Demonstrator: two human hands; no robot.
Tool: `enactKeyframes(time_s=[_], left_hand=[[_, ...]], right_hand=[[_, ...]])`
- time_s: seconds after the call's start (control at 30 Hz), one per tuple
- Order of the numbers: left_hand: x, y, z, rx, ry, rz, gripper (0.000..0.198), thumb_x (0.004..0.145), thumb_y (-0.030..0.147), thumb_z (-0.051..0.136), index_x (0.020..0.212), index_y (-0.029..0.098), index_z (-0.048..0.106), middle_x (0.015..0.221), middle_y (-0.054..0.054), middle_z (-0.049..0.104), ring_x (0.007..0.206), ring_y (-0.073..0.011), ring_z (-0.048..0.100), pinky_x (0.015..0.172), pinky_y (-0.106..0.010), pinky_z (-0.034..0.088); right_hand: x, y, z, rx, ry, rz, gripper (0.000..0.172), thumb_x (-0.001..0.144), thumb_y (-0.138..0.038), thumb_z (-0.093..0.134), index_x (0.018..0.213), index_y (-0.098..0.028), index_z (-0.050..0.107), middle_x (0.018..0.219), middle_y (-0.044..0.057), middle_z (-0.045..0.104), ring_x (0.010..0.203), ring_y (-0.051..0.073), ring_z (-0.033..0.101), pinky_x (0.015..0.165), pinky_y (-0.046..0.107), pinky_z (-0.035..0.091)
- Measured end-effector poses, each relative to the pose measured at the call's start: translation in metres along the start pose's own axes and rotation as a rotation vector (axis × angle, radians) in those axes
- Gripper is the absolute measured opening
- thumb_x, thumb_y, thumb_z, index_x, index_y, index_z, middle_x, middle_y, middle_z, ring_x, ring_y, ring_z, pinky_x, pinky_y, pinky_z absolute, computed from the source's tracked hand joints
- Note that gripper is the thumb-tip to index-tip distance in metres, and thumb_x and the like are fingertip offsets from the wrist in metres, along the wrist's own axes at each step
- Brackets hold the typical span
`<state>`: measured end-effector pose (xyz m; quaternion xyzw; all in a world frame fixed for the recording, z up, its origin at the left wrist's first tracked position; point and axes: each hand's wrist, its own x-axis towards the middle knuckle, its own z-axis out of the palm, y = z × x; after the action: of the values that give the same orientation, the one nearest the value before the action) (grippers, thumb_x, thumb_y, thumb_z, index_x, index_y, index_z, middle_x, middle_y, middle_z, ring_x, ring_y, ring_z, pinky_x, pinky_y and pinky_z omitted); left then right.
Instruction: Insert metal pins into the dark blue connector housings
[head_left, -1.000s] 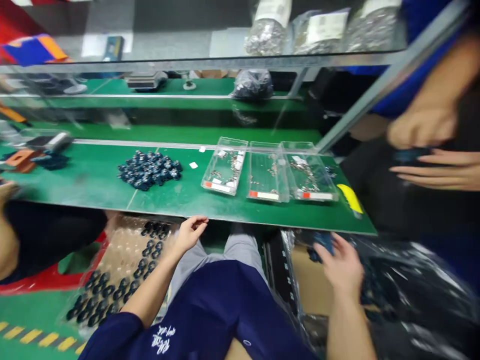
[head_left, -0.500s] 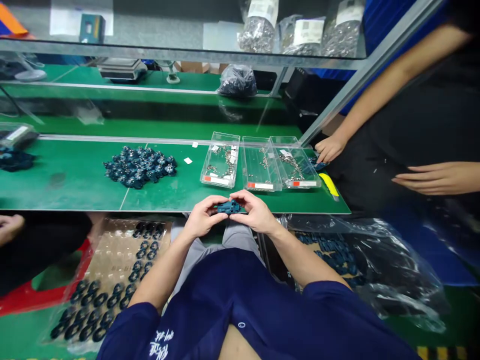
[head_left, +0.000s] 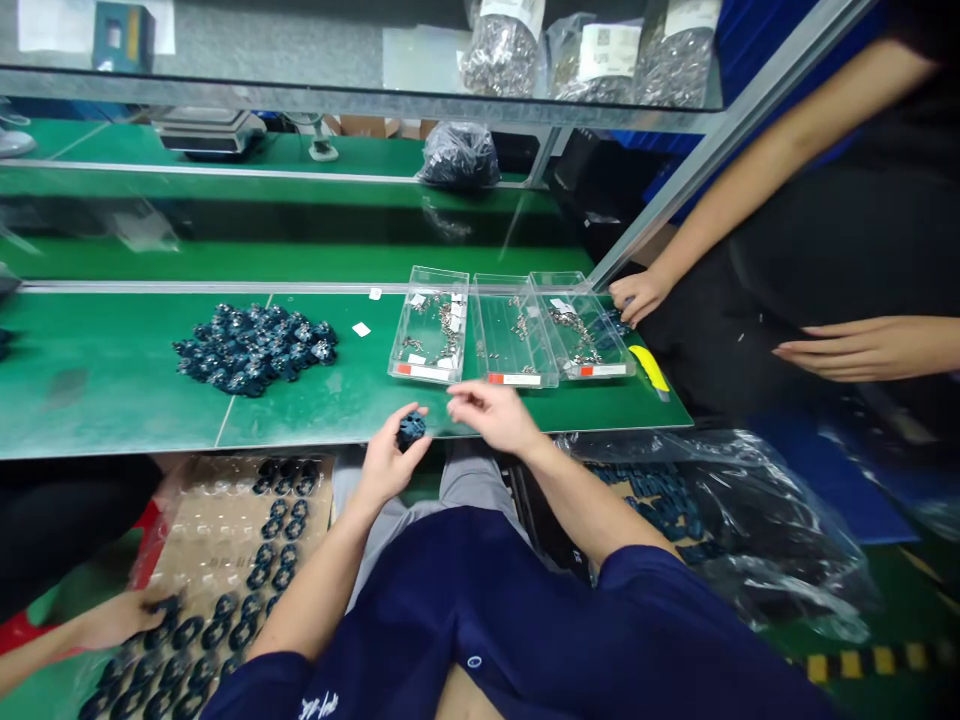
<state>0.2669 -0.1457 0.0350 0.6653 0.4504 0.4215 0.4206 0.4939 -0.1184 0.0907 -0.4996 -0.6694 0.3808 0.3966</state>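
My left hand point(head_left: 386, 460) is closed around a small dark blue plastic part point(head_left: 412, 429), held upright at the table's front edge. My right hand point(head_left: 495, 415) is apart from it, just to the right, with fingers half bent and the tips a little apart; I see nothing between them. Just beyond that hand stand three clear plastic trays: a left tray point(head_left: 418, 370), a middle tray point(head_left: 517, 379) and a right tray point(head_left: 600, 370), with small metal pieces scattered in them. Further left on the green table point(head_left: 135, 400) lies a pile of similar blue parts point(head_left: 255, 345).
A yellow cutter point(head_left: 649, 370) lies at the right table edge, near a co-worker's hand point(head_left: 643, 296). At lower left another person's hand point(head_left: 124, 615) touches dark rings point(head_left: 187, 632) in a box. Blue parts point(head_left: 652, 500) lie in a plastic-lined box at right. A shelf point(head_left: 360, 98) crosses above.
My right hand has let go of the blue part, which my left hand now holds alone, turned more upright. A person's hand has reached into the ring box at lower left.
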Motion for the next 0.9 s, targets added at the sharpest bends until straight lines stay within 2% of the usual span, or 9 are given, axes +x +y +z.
enactKeyframes(time_s=[0.1, 0.13, 0.23, 0.33, 0.5, 0.63, 0.77, 0.83, 0.9], left_hand=[[-0.003, -0.013, -0.005, -0.12, 0.052, -0.104, 0.051, 0.086, 0.034, 0.066, 0.133, 0.02, 0.052, 0.136, -0.015, 0.061, 0.118, -0.0252, 0.064, 0.105, -0.043, 0.049], [-0.004, -0.016, -0.006, -0.15, 0.06, -0.137, 0.052, 0.085, 0.035, 0.067, 0.133, 0.02, 0.052, 0.135, -0.016, 0.062, 0.115, -0.0248, 0.066, 0.104, -0.043, 0.05], [-0.005, -0.023, -0.004, -0.197, 0.053, -0.215, 0.055, 0.084, 0.036, 0.068, 0.134, 0.019, 0.05, 0.13, -0.016, 0.065, 0.11, -0.0237, 0.067, 0.101, -0.043, 0.051], [-0.004, -0.024, 0.001, -0.194, 0.046, -0.241, 0.053, 0.084, 0.036, 0.068, 0.132, 0.02, 0.052, 0.128, -0.016, 0.066, 0.112, -0.0238, 0.067, 0.1, -0.042, 0.052], [0.003, -0.016, 0.007, -0.231, 0.09, -0.258, 0.053, 0.082, 0.034, 0.07, 0.129, 0.018, 0.053, 0.122, -0.015, 0.068, 0.109, -0.0226, 0.067, 0.098, -0.041, 0.052], [0.008, -0.006, 0.003, -0.252, 0.151, -0.238, 0.053, 0.077, 0.028, 0.071, 0.126, 0.018, 0.055, 0.102, -0.008, 0.07, 0.094, -0.0188, 0.069, 0.089, -0.036, 0.055], [0.009, 0.007, -0.002, -0.242, 0.287, -0.206, 0.044, 0.074, 0.027, 0.075, 0.115, 0.017, 0.06, 0.083, -0.002, 0.068, 0.075, -0.0142, 0.066, 0.078, -0.03, 0.054], [0.008, 0.015, -0.002, -0.262, 0.301, -0.187, 0.04, 0.073, 0.029, 0.077, 0.108, 0.017, 0.062, 0.081, -0.002, 0.069, 0.073, -0.0142, 0.066, 0.076, -0.03, 0.055], [0.006, 0.023, -0.001, -0.306, 0.251, -0.147, 0.039, 0.073, 0.031, 0.079, 0.104, 0.017, 0.061, 0.089, -0.005, 0.072, 0.077, -0.0153, 0.068, 0.077, -0.031, 0.056]], right_hand=[[0.046, 0.027, -0.066, -0.274, 0.28, 0.127, 0.03, 0.094, -0.032, 0.053, 0.112, -0.014, 0.068, 0.082, 0.005, 0.071, 0.073, 0.016, 0.067, 0.073, 0.029, 0.054], [0.062, 0.038, -0.085, -0.426, 0.307, 0.161, 0.026, 0.093, -0.028, 0.053, 0.107, -0.013, 0.07, 0.085, 0.007, 0.072, 0.078, 0.017, 0.067, 0.078, 0.03, 0.052], [0.099, 0.071, -0.115, -0.801, 0.003, 0.306, 0.018, 0.087, -0.021, 0.06, 0.098, -0.014, 0.074, 0.096, 0.009, 0.074, 0.09, 0.019, 0.066, 0.084, 0.028, 0.048], [0.118, 0.097, -0.109, -0.907, -0.253, 0.373, 0.023, 0.08, -0.025, 0.072, 0.102, -0.016, 0.074, 0.1, 0.008, 0.074, 0.093, 0.02, 0.064, 0.08, 0.026, 0.046], [0.124, 0.115, -0.094, -0.901, -0.355, 0.358, 0.01, 0.079, -0.018, 0.072, 0.087, -0.013, 0.075, 0.093, 0.008, 0.075, 0.087, 0.018, 0.065, 0.077, 0.024, 0.044], [0.116, 0.101, -0.103, -0.902, -0.347, 0.338, 0.016, 0.087, -0.015, 0.059, 0.084, -0.009, 0.073, 0.085, 0.012, 0.075, 0.08, 0.018, 0.067, 0.075, 0.025, 0.046], [0.082, 0.057, -0.09, -0.438, -0.112, 0.343, 0.017, 0.088, -0.025, 0.058, 0.088, -0.011, 0.068, 0.071, 0.008, 0.073, 0.062, 0.015, 0.066, 0.061, 0.024, 0.049], [0.053, 0.029, -0.064, -0.082, -0.174, 0.321, 0.02, 0.083, -0.033, 0.067, 0.087, -0.013, 0.065, 0.068, 0.007, 0.072, 0.057, 0.015, 0.065, 0.057, 0.025, 0.052], [0.025, 0.005, -0.032, 0.224, -0.364, 0.354, 0.03, 0.078, -0.037, 0.076, 0.09, -0.014, 0.062, 0.067, 0.006, 0.071, 0.056, 0.015, 0.066, 0.055, 0.026, 0.053]])
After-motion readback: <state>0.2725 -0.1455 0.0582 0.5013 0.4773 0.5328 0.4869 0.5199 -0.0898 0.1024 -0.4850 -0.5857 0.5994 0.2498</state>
